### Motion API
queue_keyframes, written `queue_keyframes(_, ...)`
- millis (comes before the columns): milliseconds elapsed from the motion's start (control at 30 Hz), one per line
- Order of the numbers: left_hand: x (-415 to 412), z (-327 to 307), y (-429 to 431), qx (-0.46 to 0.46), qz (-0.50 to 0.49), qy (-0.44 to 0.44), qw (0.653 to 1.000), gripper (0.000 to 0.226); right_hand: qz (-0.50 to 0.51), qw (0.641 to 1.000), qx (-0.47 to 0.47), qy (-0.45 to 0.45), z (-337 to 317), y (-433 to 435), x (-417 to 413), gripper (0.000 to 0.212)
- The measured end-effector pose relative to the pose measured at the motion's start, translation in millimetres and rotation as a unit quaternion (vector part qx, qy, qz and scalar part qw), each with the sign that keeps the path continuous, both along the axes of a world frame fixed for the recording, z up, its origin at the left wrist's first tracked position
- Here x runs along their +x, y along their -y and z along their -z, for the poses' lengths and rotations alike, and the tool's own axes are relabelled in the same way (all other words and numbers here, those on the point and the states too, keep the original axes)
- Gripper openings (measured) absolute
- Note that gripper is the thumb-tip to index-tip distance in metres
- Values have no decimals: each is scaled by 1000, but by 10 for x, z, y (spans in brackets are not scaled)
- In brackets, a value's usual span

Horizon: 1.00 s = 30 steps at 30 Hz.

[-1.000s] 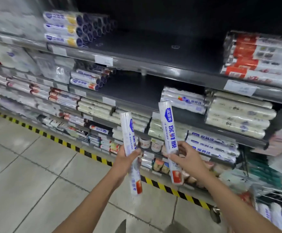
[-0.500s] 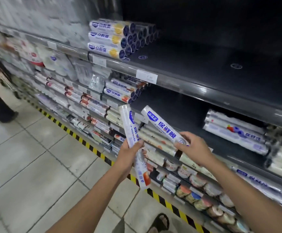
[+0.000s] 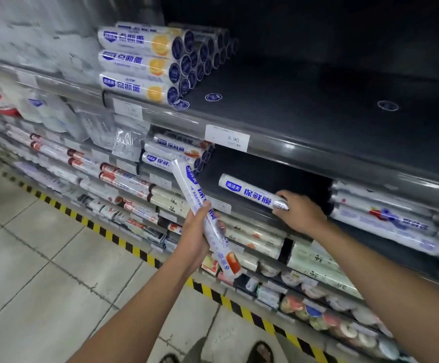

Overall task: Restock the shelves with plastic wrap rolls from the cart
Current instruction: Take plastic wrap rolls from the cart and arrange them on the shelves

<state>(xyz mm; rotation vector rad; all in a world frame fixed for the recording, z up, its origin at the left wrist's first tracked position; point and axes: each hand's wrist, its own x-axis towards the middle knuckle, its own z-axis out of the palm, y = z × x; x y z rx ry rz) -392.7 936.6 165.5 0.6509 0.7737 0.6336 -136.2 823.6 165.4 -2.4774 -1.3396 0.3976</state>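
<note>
My left hand [image 3: 196, 235] grips a white plastic wrap roll [image 3: 187, 176] with blue print, held upright and tilted in front of the shelves. My right hand [image 3: 300, 212] holds the near end of a second white roll [image 3: 249, 191], which lies almost level inside the dark gap of the second shelf [image 3: 265, 166]. A stack of matching rolls [image 3: 171, 150] sits at the left end of that gap. The cart is out of view.
The top shelf [image 3: 317, 108] holds a stack of blue and orange rolls [image 3: 139, 64] at its left, with a 9.90 price tag [image 3: 227, 138] on its edge. Red-printed rolls [image 3: 385, 218] lie to the right. Lower shelves are packed. Yellow-black floor tape [image 3: 124, 244] runs along the base.
My right hand has swung its roll from tilted to nearly level and pushed it into the second shelf gap. The view has moved closer to the shelves; my left hand keeps its roll.
</note>
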Motion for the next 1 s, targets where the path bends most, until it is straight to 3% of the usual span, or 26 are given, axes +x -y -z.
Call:
queue_keyframes(167,-20,59,-329,-30,45,7,998,24,38,997,-28,63,106,-106,-96,47)
queue_keyframes(500,-350,72,-828,-29,134,12,991,23,100,990,-37,91,226,-340,-327,45)
queue_keyframes(733,-167,252,-948,130,186,-82,970,45,111,984,-13,142,290,-551,-134,41)
queue_keyframes(900,114,360,-1013,132,208,-54,968,41,92,979,9,180,391,-627,108,62)
queue_keyframes(1000,291,433,-1070,132,200,-31,970,36,72,981,0,179,427,-690,256,60)
